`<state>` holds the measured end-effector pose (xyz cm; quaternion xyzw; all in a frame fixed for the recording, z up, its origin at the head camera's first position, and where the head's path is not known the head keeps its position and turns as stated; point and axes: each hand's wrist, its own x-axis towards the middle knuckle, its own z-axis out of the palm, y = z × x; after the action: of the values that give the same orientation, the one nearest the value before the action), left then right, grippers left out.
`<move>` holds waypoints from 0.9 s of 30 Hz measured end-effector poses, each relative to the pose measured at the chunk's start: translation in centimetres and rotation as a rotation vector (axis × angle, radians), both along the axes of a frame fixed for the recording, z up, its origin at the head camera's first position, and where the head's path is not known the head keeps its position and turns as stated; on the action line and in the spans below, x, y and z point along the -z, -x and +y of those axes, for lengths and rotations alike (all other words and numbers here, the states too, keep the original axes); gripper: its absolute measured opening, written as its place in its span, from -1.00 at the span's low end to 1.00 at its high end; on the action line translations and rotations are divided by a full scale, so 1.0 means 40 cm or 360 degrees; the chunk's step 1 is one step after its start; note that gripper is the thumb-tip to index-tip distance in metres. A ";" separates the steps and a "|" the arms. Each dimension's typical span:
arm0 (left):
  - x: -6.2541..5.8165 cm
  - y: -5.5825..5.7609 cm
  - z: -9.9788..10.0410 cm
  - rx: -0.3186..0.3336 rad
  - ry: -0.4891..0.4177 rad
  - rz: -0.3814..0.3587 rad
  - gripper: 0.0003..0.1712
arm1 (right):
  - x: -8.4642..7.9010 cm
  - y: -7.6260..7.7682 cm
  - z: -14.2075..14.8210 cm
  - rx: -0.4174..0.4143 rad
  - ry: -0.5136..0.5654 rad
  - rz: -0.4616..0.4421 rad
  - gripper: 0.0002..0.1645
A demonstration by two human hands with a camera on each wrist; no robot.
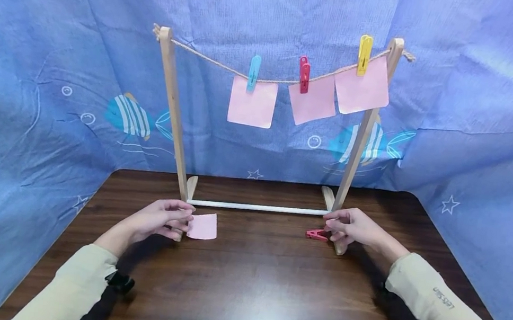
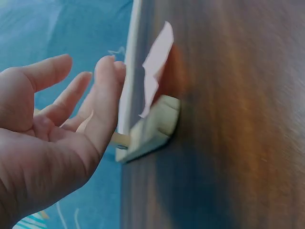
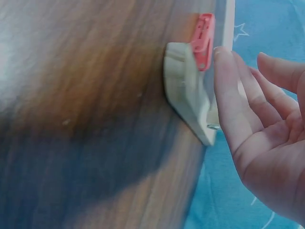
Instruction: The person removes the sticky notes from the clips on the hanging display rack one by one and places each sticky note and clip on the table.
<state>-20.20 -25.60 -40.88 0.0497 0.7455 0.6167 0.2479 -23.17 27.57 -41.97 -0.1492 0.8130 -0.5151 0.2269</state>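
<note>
A pink paper square (image 1: 203,226) lies on the table beside the rack's left foot; in the left wrist view the paper (image 2: 157,67) shows edge-on, slightly bent. Just left of it hovers my left hand (image 1: 160,218), fingers loosely bent and holding nothing. Over the rack's right foot is my right hand (image 1: 352,229), its fingers also relaxed with nothing between them. A red clothespin (image 1: 317,235) lies close to those fingertips, and in the right wrist view this clothespin (image 3: 204,42) is beside the wooden foot (image 3: 183,76), apart from the fingers.
A wooden rack with a left post (image 1: 174,107) and right post (image 1: 358,151) holds a sagging rope (image 1: 206,58). Three pink papers hang there under a blue clothespin (image 1: 254,73), a red one and a yellow clothespin (image 1: 364,56). A white bar (image 1: 260,208) joins the posts low down.
</note>
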 end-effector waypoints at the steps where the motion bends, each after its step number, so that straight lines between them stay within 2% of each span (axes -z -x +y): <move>1: -0.007 -0.002 0.000 0.0030 -0.0021 -0.0015 -0.34 | -0.006 0.000 -0.004 -0.0009 -0.0003 0.0005 -0.43; 7: -0.054 -0.015 0.021 0.0209 -0.0067 -0.0033 -0.30 | -0.055 0.005 -0.030 -0.0040 -0.0007 0.0072 -0.43; 11: -0.085 -0.023 0.048 0.0279 -0.0081 -0.0035 -0.21 | -0.088 0.007 -0.051 -0.0061 -0.0045 0.0141 -0.41; 15: -0.112 -0.021 0.067 0.0250 -0.0106 -0.0025 -0.12 | -0.121 0.004 -0.073 -0.0090 -0.0080 0.0268 -0.42; 19: -0.138 -0.012 0.075 0.0217 -0.0129 0.0033 -0.11 | -0.159 -0.001 -0.093 -0.0106 -0.0106 0.0398 -0.45; 27: -0.192 0.008 0.093 0.0250 -0.0111 0.0161 -0.11 | -0.239 -0.001 -0.149 -0.0114 0.0012 0.0466 -0.44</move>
<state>-20.50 -21.89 -33.19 0.1476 0.7289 0.6177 0.2556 -23.14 21.62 -32.43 -0.2526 0.8296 -0.4823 0.1235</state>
